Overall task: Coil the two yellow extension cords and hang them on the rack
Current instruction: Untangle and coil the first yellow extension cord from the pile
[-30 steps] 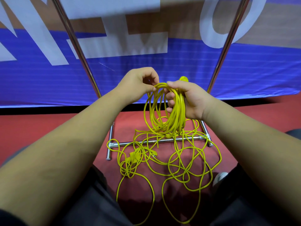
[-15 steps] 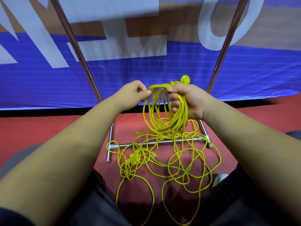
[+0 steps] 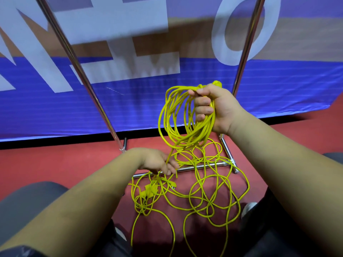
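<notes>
Head view: right hand (image 3: pixel 217 108) holds a bundle of thin yellow extension-cord loops (image 3: pixel 178 115) up at centre-right, fingers curled tight round its top, w/ the blue printed banner (image 3: pixel 130 104) behind. Left hand (image 3: pixel 159 162) is low, fingers curled loosely round the strand dropping from the bundle. The loose yellow tangle (image 3: pixel 204 190) lies on the red floor (image 3: pixel 55 160), across the base bar of the chrome tube rack (image 3: pixel 200 167). Imo: let the strand slide thru the left fingers, match loop size, shake snags out before lifting.
</notes>
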`<state>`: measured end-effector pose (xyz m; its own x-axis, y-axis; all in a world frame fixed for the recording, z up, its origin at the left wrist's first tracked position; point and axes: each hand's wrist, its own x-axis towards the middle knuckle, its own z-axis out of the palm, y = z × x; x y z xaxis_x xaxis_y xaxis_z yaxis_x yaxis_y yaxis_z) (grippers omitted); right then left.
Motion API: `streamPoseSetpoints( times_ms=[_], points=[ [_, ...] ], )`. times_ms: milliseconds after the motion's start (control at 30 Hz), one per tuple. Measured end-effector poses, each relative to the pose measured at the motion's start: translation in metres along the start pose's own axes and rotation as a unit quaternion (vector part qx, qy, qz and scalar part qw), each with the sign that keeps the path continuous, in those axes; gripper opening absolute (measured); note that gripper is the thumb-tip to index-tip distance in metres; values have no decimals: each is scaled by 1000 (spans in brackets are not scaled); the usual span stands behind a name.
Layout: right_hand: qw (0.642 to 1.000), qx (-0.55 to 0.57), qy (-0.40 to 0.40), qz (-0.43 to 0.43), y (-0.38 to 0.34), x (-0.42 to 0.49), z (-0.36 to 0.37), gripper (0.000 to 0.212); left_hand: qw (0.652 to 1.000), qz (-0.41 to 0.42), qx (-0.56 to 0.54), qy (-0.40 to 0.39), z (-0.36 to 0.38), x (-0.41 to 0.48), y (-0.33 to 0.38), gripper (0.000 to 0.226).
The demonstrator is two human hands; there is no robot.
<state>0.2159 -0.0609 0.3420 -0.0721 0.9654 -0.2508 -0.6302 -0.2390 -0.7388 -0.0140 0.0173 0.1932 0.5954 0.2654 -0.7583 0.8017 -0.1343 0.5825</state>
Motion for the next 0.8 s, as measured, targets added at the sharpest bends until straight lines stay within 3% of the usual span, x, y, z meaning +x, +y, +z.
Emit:
streamPoseSetpoints(
  times_ms=[67, 167, 333, 467, 533, 667, 800],
  points=[
    [1000, 14, -2, -11, -6, -2, -4, 24, 996, -31, 76, -22, 7, 8, -7, 44],
    [999, 30, -9, -18, -12, -6, -8, 24, 979, -83, 183, 12, 11, 10, -11, 48],
    [997, 61, -30, -29, -23, -15, -9, 17, 921, -148, 348, 90, -9, 2, -13, 42],
    [997, 62, -40, -35, -30, -19, -11, 17, 944, -121, 226, 208, -32, 3, -23, 23],
    [997, 55, -47, -27, -32, -20, -13, 17, 939, -95, 148, 295, -42, 4, -24, 15],
    [998, 12, -63, -4, -33, -23, -11, 20, 891, -33, 54, 449, -72, -12, -9, 13],
    [994, -59, -82, 37, -28, -26, -7, 18, 853, 75, -167, 489, -90, -42, 28, 16]
  ],
)
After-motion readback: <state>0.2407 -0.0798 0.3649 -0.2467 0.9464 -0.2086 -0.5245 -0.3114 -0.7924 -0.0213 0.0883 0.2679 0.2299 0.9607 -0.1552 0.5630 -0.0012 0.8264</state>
